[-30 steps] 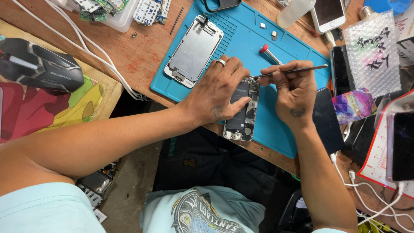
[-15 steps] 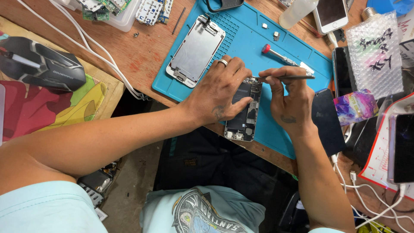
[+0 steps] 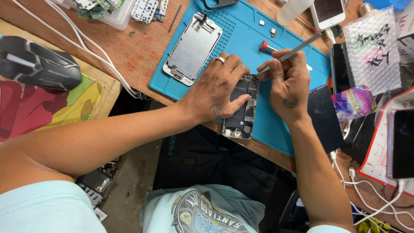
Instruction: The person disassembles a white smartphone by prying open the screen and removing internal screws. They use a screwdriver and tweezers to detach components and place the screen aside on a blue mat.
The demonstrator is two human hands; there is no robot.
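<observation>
Left hand [image 3: 220, 88] pressed flat on opened phone [image 3: 241, 110] at blue mat's [image 3: 254, 34] 6 o'clock edge; right hand [image 3: 286, 84] pinching thin metal tool [image 3: 297, 48], tip at phone's 12 o'clock end.

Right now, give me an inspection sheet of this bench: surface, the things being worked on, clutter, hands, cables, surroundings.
Surface: wooden bench with a blue work mat on it.
Job's things: opened phone lying flat on the mat, its insides exposed; thin metal tool with its tip at the phone's upper end.
Clutter: detached screen panel, red-handled screwdriver, bubble-wrap bag, dark phone, white phone, computer mouse.
Hands: left hand presses on the opened phone; right hand pinches the tool in its fingers.
Cables: white cables cross the bench; more white cables at the right.
Surroundings: circuit boards in a clear tray.
</observation>
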